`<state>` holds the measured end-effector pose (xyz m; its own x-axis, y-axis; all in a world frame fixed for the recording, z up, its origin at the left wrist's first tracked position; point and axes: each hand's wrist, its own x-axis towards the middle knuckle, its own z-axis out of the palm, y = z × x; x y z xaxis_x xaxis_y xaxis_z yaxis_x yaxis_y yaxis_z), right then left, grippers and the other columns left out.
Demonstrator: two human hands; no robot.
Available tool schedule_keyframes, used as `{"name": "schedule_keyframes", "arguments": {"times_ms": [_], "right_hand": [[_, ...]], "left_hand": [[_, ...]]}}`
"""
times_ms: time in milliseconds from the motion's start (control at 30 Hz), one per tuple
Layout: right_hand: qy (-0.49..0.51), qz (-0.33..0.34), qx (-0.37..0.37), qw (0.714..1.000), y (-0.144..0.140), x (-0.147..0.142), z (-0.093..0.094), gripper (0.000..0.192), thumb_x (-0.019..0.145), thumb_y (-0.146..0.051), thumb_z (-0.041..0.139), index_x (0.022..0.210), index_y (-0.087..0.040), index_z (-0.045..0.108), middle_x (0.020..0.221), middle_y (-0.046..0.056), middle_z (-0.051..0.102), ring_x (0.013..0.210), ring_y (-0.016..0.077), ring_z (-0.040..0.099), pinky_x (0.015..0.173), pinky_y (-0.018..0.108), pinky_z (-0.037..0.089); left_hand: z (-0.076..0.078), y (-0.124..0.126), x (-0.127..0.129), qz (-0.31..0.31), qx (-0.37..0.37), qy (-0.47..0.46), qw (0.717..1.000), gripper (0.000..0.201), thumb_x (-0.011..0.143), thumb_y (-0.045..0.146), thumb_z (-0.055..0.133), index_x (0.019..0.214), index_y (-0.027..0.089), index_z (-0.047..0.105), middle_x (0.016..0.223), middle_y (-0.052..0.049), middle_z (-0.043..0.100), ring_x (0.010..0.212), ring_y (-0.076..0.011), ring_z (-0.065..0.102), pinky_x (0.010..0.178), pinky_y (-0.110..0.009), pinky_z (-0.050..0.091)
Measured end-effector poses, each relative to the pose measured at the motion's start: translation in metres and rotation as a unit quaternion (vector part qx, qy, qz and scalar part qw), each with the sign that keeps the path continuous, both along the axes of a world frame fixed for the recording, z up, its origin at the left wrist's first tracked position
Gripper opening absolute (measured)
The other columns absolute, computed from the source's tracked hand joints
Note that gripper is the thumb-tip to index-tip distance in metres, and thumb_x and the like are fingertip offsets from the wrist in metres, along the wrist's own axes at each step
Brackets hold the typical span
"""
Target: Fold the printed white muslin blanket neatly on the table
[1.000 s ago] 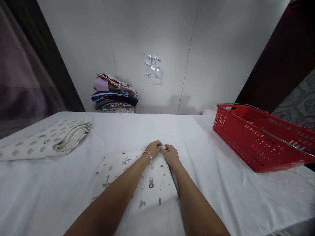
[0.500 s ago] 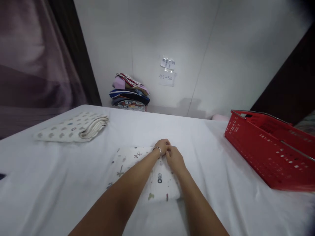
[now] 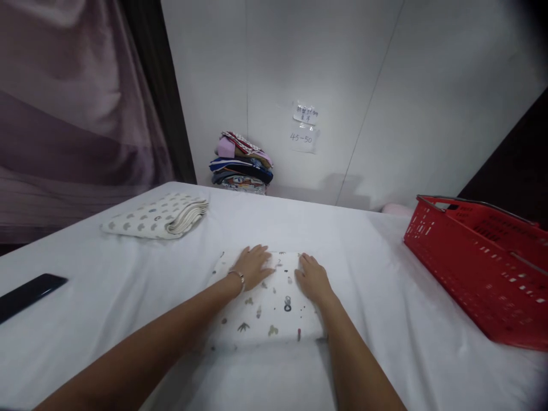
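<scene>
A folded white cloth with small printed plants and figures lies flat in front of me on the white-covered table. My left hand rests on its upper left part, fingers spread, a bracelet on the wrist. At the upper right corner, my right hand lies on the cloth's edge with its fingers stretched out. Neither hand grips anything. Part of the cloth's left side is hidden under my left forearm.
Another folded cloth with grey prints lies at the back left. A black phone-like object is at the left edge. On the right stands a red perforated basket. Folded textiles are stacked by the wall behind the white table.
My hands were together, pinching at the cloth's top edge. They have parted: the left moved left and lies spread, and the right opened. The view has turned slightly left.
</scene>
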<state>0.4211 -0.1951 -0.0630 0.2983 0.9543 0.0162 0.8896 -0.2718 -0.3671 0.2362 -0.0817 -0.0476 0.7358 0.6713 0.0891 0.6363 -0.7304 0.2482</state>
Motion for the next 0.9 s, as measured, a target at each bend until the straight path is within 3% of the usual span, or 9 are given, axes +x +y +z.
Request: {"name": "schedule_keyframes", "arguments": {"times_ms": [67,167,300,400,567,667,900], "right_hand": [[0.003,-0.007,-0.017,1.000,0.000,-0.002,0.000,0.053,0.085,-0.036,0.029,0.135,-0.021,0.029,0.144,0.001,0.021,0.131,0.0221,0.016,0.103,0.040,0.016],[0.001,-0.017,-0.031,0.999,-0.002,-0.003,-0.001,0.054,0.086,-0.039,0.027,0.137,-0.022,0.025,0.145,0.001,0.017,0.132,0.0225,0.015,0.104,0.041,0.014],[-0.031,-0.018,-0.051,0.998,-0.005,-0.002,0.004,0.053,0.087,-0.039,0.024,0.137,-0.022,0.024,0.145,0.001,0.015,0.132,0.0227,0.014,0.103,0.042,0.013],[-0.070,-0.007,-0.084,0.994,-0.001,-0.010,0.018,0.053,0.086,-0.037,0.029,0.136,-0.020,0.028,0.144,0.004,0.020,0.132,0.0241,0.010,0.103,0.046,0.008],[-0.093,0.073,-0.014,0.993,0.022,-0.053,0.035,0.063,0.086,-0.051,0.027,0.138,-0.017,0.023,0.145,0.007,0.016,0.134,0.0208,0.003,0.106,0.043,0.002],[-0.074,0.117,-0.019,0.990,0.034,-0.067,0.026,0.068,0.085,-0.057,0.022,0.139,-0.016,0.020,0.146,0.006,0.013,0.134,0.0208,0.004,0.106,0.042,0.003],[-0.073,0.030,-0.022,0.997,0.036,-0.049,-0.002,0.073,0.083,-0.064,0.013,0.140,-0.018,0.019,0.145,0.005,0.014,0.134,0.0220,0.006,0.106,0.040,0.000]], "left_hand": [[-0.009,0.000,-0.023,0.041,0.002,0.047,0.998,0.066,0.079,0.060,0.033,0.132,0.022,0.036,0.143,-0.005,0.026,0.132,-0.0261,0.017,0.107,-0.045,0.010],[-0.019,0.003,-0.034,0.060,0.006,0.078,0.995,0.074,0.079,0.065,0.021,0.138,0.020,0.024,0.145,-0.004,0.018,0.134,-0.0241,0.010,0.108,-0.042,0.007],[-0.024,0.006,-0.028,0.053,0.017,0.086,0.995,0.076,0.079,0.066,0.017,0.139,0.019,0.021,0.146,-0.004,0.016,0.134,-0.0239,0.008,0.108,-0.042,0.005],[-0.025,0.007,-0.026,0.048,0.023,0.079,0.995,0.076,0.079,0.066,0.016,0.139,0.019,0.021,0.146,-0.004,0.016,0.134,-0.0238,0.009,0.108,-0.042,0.006],[-0.025,0.006,-0.026,0.047,0.032,0.073,0.996,0.072,0.080,0.062,0.020,0.138,0.019,0.024,0.145,-0.005,0.019,0.134,-0.0238,0.011,0.108,-0.043,0.006],[-0.025,0.006,-0.026,0.047,0.026,0.076,0.996,0.067,0.082,0.058,0.022,0.138,0.021,0.024,0.145,-0.004,0.018,0.134,-0.0231,0.011,0.108,-0.043,0.007],[-0.025,0.007,-0.026,0.045,0.023,0.066,0.997,0.072,0.080,0.062,0.019,0.138,0.019,0.024,0.145,-0.003,0.018,0.134,-0.0223,0.010,0.108,-0.042,0.006]]}}
